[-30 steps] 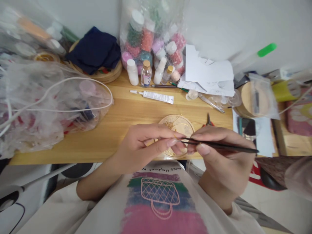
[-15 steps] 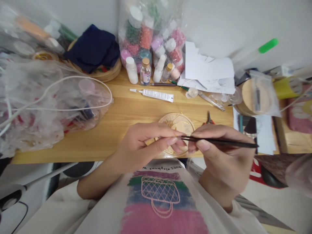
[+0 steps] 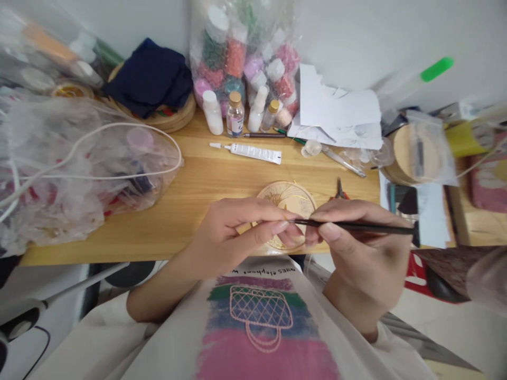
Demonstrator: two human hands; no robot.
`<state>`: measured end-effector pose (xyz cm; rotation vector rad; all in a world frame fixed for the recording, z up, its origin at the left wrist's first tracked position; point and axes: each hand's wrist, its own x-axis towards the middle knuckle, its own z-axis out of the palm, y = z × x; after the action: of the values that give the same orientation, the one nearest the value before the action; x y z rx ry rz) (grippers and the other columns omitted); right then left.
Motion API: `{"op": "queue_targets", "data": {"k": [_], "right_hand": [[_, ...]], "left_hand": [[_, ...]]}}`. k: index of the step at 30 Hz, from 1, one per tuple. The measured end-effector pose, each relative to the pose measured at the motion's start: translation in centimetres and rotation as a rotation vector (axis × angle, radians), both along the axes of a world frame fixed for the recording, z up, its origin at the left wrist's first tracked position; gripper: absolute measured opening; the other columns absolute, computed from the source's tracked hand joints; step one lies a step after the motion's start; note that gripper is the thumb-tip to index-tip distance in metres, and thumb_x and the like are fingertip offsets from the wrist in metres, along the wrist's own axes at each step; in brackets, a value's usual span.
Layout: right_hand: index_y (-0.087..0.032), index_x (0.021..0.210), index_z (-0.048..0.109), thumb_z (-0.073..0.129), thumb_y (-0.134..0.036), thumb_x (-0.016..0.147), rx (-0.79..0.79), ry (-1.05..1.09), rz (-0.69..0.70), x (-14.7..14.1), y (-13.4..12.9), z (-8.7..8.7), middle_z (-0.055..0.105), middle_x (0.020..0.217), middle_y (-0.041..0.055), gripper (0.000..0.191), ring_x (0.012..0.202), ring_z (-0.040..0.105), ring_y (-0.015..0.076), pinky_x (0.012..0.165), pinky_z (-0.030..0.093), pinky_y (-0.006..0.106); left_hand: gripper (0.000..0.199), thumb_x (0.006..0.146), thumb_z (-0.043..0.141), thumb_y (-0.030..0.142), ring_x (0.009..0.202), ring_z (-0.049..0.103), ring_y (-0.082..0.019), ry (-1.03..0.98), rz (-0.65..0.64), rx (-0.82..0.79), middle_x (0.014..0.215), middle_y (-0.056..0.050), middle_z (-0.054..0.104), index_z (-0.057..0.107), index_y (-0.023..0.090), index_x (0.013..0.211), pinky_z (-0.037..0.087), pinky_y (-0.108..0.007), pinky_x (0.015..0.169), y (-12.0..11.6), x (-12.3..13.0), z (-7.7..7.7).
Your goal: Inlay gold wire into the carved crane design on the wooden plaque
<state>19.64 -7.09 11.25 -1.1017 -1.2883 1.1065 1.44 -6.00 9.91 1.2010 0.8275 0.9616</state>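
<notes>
Dark tweezers (image 3: 372,228) lie in the pinch of my right hand (image 3: 356,253), their tips pointing left. Between thumb and fingertips my left hand (image 3: 241,227) pinches a tiny gold-coloured piece (image 3: 285,212), perhaps wire; its full shape is hidden. The tweezer tips meet the left fingertips at this piece. Under both hands lies a round wooden disc (image 3: 273,190) with dark line drawing and gold pieces on it, partly covered by my fingers. Pliers with red handles (image 3: 339,190) rest just beyond my right hand.
A glue tube (image 3: 255,153) lies behind the disc, with small bottles (image 3: 235,115) and a bag of coloured jars (image 3: 214,53) at the wall. Plastic bags (image 3: 91,174) and a white cable fill the left side. Papers (image 3: 336,116) and a wooden-lidded container (image 3: 415,153) stand right.
The tweezers' arms, slightly apart before, now look pressed together, and their back end has tipped a little upward. My left hand has barely moved.
</notes>
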Motion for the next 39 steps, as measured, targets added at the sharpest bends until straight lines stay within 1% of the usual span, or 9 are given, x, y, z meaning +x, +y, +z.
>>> {"op": "queue_targets", "data": {"k": [4,9,14,16,18,21,24,31,39], "right_hand": [[-0.028,0.085,0.077,0.078,-0.025,0.077,-0.006,0.021,0.011,0.1,-0.1,-0.1,0.072,0.068,-0.0008,0.008,0.057,0.065,0.0131,0.051,0.056,0.028],[-0.026,0.085,0.077,0.075,-0.017,0.078,-0.062,0.022,0.007,0.7,0.0,-1.1,0.071,0.068,-0.0016,0.012,0.057,0.065,0.0117,0.052,0.055,0.025],[-0.02,0.078,0.076,0.078,-0.02,0.075,-0.104,-0.106,0.221,2.5,2.4,-4.3,0.073,0.069,0.0003,0.004,0.059,0.067,0.011,0.054,0.055,0.022],[-0.017,0.078,0.075,0.078,-0.022,0.075,-0.112,-0.192,0.335,3.2,3.7,-5.4,0.073,0.069,0.0017,0.006,0.059,0.066,0.0105,0.053,0.054,0.021],[-0.015,0.077,0.074,0.077,-0.023,0.076,-0.092,-0.288,0.449,3.6,4.9,-6.0,0.074,0.071,0.0035,0.009,0.061,0.066,0.0111,0.056,0.054,0.021],[-0.014,0.079,0.074,0.075,-0.021,0.078,-0.003,-0.371,0.602,3.5,6.5,-6.2,0.076,0.078,0.0056,0.007,0.069,0.069,0.0128,0.064,0.056,0.023],[-0.016,0.082,0.073,0.073,-0.019,0.08,0.087,-0.366,0.717,3.0,7.7,-6.5,0.077,0.085,0.0058,0.003,0.075,0.071,0.0136,0.07,0.059,0.024],[-0.015,0.083,0.072,0.071,-0.016,0.082,0.242,-0.385,0.783,2.6,7.8,-8.1,0.077,0.083,0.0063,0.002,0.076,0.072,0.0143,0.072,0.059,0.026],[-0.015,0.081,0.073,0.072,-0.017,0.081,0.229,-0.425,0.701,3.0,7.1,-8.9,0.076,0.076,0.0035,0.002,0.066,0.069,0.0116,0.06,0.055,0.02]], "left_hand": [[0.018,0.089,0.062,0.02,0.077,0.073,-0.016,0.002,-0.054,0.006,0.09,-0.001,0.078,0.076,0.026,0.098,0.057,-0.025,0.072,0.3,-0.1,-0.4],[0.016,0.087,0.066,0.028,0.08,0.073,-0.016,0.067,0.015,-0.101,0.093,-0.001,0.077,0.074,0.026,0.101,0.058,-0.027,0.077,-0.5,-1.1,-2.2],[0.022,0.089,0.062,0.035,0.085,0.07,-0.015,0.414,0.298,-0.133,0.101,-0.004,0.074,0.069,0.022,0.106,0.055,-0.03,0.086,-3.1,-2.3,-6.0],[0.023,0.091,0.058,0.032,0.096,0.068,-0.018,0.592,0.372,-0.007,0.11,-0.006,0.071,0.066,0.022,0.11,0.053,-0.033,0.092,-4.4,-2.4,-7.4],[0.025,0.091,0.057,0.025,0.108,0.065,-0.023,0.768,0.381,0.257,0.117,-0.009,0.067,0.065,0.019,0.114,0.05,-0.037,0.098,-5.5,-2.0,-8.4],[0.029,0.09,0.058,0.02,0.116,0.061,-0.027,0.961,0.306,0.682,0.124,-0.016,0.065,0.061,0.014,0.118,0.048,-0.041,0.099,-6.4,-0.9,-9.4],[0.029,0.09,0.057,0.021,0.113,0.064,-0.027,1.099,0.254,0.904,0.12,-0.016,0.068,0.061,0.01,0.117,0.05,-0.038,0.092,-6.5,0.4,-10.1],[0.026,0.09,0.053,0.019,0.109,0.068,-0.024,1.262,0.338,1.005,0.115,-0.011,0.072,0.064,0.01,0.112,0.048,-0.035,0.087,-6.3,1.5,-10.6],[0.038,0.098,0.041,0.031,0.112,0.065,-0.026,1.34,0.357,0.974,0.119,-0.014,0.07,0.064,0.008,0.116,0.047,-0.037,0.086,-6.5,1.8,-10.4]]}}
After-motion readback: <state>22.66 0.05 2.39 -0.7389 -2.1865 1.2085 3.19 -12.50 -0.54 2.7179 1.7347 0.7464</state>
